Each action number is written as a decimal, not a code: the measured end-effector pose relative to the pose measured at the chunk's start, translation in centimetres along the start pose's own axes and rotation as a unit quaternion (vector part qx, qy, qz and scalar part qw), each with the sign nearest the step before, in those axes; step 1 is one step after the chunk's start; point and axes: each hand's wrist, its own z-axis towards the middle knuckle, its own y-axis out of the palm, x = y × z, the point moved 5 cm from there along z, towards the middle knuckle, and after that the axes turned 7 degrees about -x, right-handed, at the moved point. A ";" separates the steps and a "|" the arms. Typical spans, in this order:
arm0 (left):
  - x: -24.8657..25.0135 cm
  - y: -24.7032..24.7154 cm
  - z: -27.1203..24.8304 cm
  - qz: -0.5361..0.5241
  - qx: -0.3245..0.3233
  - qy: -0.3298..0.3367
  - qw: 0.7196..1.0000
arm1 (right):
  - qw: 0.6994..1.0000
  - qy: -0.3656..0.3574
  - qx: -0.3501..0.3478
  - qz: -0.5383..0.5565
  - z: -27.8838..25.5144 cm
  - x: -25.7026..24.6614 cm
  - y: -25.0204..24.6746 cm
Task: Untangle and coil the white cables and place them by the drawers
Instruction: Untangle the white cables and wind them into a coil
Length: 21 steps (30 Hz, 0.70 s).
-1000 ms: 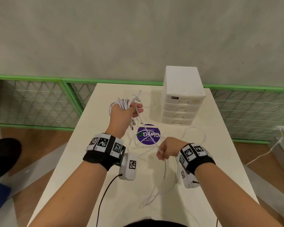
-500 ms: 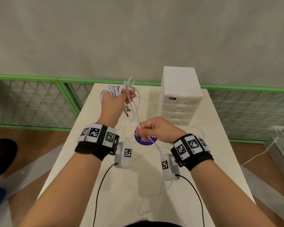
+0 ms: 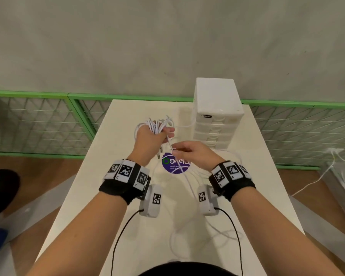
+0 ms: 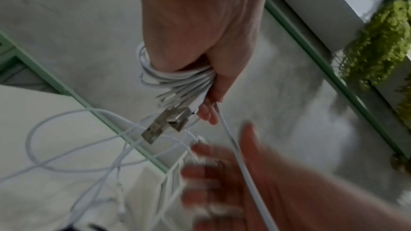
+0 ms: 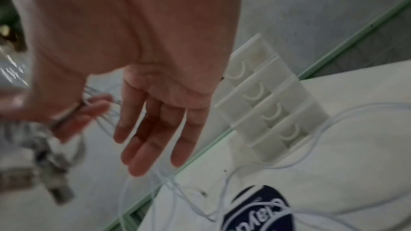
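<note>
White cables (image 3: 157,125), partly coiled, are clamped in the left hand (image 3: 150,142) above the worktop (image 3: 267,186). The right hand (image 3: 193,154), fingers seemingly straight and loose, guides one strand. Loose loops (image 3: 197,232) remain uncoiled; nothing yet lies coiled by the drawers (image 3: 217,120).

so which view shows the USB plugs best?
Left wrist: the metal USB plugs hang sharp and close below the left hand. Right wrist shows them blurred at the left edge; head shows them only tiny under that hand.
</note>
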 end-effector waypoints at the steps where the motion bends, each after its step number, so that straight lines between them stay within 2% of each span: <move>1: -0.3 0.6 -0.4 0.001 -0.010 -0.006 1.000 | 1.000 -0.018 0.007 0.003 0.2 -0.7 0.3; 4: -0.4 0.9 -0.7 0.008 -0.012 -0.002 1.000 | 0.999 -0.036 -0.016 0.001 0.5 -1.0 1.4; 9: 0.9 -1.6 0.7 -0.021 0.061 0.013 0.998 | 0.988 0.008 -0.147 -0.041 -0.5 2.4 3.0; 11: 1.1 -2.2 0.6 -0.049 0.087 0.019 0.995 | 0.974 0.064 -0.195 -0.092 -0.9 5.0 3.3; 14: 2.9 -3.7 0.5 -0.112 0.144 0.064 0.981 | 0.920 0.198 -0.285 -0.184 -3.1 11.0 3.8; 15: 3.8 -4.2 0.8 -0.128 0.150 0.082 0.977 | 0.907 0.236 -0.281 -0.204 -4.0 13.1 3.5; 17: 5.3 -4.7 1.4 -0.109 0.134 0.095 0.980 | 0.911 0.270 -0.217 -0.224 -4.8 15.5 2.2; 19: 5.3 -4.0 1.8 -0.061 0.104 0.087 0.989 | 0.920 0.263 -0.139 -0.256 -4.2 14.8 0.6; 21: 4.2 -2.7 1.8 -0.041 0.085 0.067 0.993 | 0.947 0.216 -0.084 -0.224 -2.7 11.7 -0.3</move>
